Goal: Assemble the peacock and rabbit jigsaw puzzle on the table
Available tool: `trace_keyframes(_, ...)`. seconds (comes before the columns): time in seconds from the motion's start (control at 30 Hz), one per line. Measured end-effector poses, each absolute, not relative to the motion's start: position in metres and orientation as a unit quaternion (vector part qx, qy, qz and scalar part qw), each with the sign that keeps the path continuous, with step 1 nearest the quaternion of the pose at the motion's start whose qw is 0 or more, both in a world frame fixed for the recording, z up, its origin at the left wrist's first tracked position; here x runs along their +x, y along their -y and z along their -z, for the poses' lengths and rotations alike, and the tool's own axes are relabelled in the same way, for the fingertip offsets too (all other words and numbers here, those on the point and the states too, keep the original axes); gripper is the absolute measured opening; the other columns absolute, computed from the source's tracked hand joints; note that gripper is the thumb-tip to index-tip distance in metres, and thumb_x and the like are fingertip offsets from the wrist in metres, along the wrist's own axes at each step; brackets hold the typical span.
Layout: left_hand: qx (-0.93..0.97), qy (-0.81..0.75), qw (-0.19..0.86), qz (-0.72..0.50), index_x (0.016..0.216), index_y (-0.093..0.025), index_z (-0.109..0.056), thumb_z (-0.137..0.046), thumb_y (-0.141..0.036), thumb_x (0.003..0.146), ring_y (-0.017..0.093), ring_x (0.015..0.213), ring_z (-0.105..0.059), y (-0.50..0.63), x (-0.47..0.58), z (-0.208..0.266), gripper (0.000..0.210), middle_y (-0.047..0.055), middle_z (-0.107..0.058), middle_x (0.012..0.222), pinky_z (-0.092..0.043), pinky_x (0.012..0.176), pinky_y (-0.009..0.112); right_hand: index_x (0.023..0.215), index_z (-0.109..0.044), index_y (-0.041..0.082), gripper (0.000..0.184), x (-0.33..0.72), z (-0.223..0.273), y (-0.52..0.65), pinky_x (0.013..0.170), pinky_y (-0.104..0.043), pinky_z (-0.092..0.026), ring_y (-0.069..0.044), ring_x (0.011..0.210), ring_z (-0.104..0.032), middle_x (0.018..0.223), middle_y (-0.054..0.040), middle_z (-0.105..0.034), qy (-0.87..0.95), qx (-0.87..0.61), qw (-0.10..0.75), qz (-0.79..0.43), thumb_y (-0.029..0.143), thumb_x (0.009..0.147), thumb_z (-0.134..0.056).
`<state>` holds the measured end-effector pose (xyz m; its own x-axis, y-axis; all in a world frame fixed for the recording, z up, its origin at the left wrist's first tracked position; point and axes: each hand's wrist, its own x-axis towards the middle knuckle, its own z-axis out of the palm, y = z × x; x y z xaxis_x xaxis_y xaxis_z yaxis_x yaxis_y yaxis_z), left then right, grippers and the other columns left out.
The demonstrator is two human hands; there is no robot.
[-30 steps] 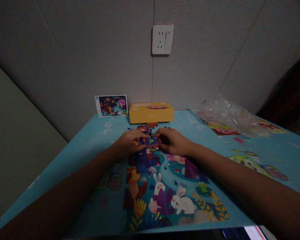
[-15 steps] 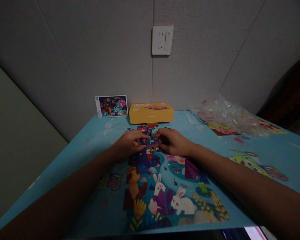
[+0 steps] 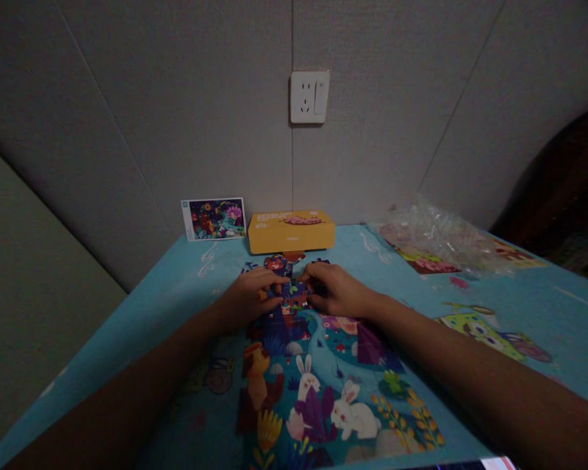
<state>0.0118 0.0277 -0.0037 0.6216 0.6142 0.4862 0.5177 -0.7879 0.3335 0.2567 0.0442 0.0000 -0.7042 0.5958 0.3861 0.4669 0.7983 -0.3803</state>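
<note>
A partly joined jigsaw puzzle (image 3: pixel 318 385) lies in front of me, showing white rabbits, a brown animal, flowers and a blue stream. At its far end, my left hand (image 3: pixel 252 297) has thumb and fingers bent against the left side of a dark puzzle piece (image 3: pixel 294 295) with a green leaf on it. From the other side, my right hand (image 3: pixel 336 290) grips the same piece by its right edge, fingers curled. The fingertips are partly hidden, and the piece rests at or just above the puzzle's upper edge. Several loose pieces (image 3: pixel 276 262) lie just beyond my hands.
A yellow puzzle box (image 3: pixel 291 233) stands against the wall, beside a leaning reference picture card (image 3: pixel 217 219). Crumpled clear plastic (image 3: pixel 441 235) covers other printed sheets at the back right. The table has a blue printed cloth (image 3: pixel 176 274). A lit screen (image 3: pixel 494 463) shows at the bottom edge.
The camera has tilted up slightly, so everything sits lower in view. Both hands stay around the same piece, with only slight finger shifts.
</note>
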Motion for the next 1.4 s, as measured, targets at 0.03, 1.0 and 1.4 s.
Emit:
trace_keyframes(0.03, 0.897, -0.315, 0.081, -0.301, 0.111, -0.018, -0.065, -0.069, -0.01, 0.078, 0.016, 0.084, -0.063, -0.028, 0.012, 0.005, 0.034, 0.002, -0.07, 0.087, -0.049, 0.079, 0.028, 0.088, -0.051, 0.018, 0.022, 0.257, 0.0, -0.044, 0.066, -0.027, -0.036, -0.017, 0.072, -0.05, 0.075, -0.001, -0.054, 0.914, -0.29, 0.252, -0.128, 0.011, 0.068, -0.059)
trace_keyframes(1.0, 0.853, -0.394, 0.031, -0.342, 0.109, -0.016, -0.065, -0.06, -0.019, 0.084, 0.023, 0.096, -0.058, -0.028, 0.009, -0.002, 0.025, 0.009, -0.066, 0.099, -0.046, 0.089, 0.037, 0.103, -0.067, 0.013, 0.027, 0.291, -0.003, -0.08, 0.073, -0.033, -0.048, -0.021, 0.072, -0.064, 0.076, -0.007, -0.072, 0.699, -0.54, 0.445, -0.151, 0.026, 0.084, -0.054)
trace_keyframes(1.4, 0.838, -0.467, 0.023, -0.282, 0.125, -0.014, -0.055, -0.062, -0.025, 0.081, 0.029, 0.109, -0.051, -0.033, 0.006, 0.006, 0.045, 0.012, -0.06, 0.117, -0.038, 0.099, 0.045, 0.093, -0.07, 0.016, 0.015, 0.283, 0.008, -0.082, 0.069, -0.03, -0.047, -0.02, 0.073, -0.067, 0.078, -0.0062, -0.074, 0.755, -0.559, 0.31, -0.148, 0.02, 0.082, -0.061)
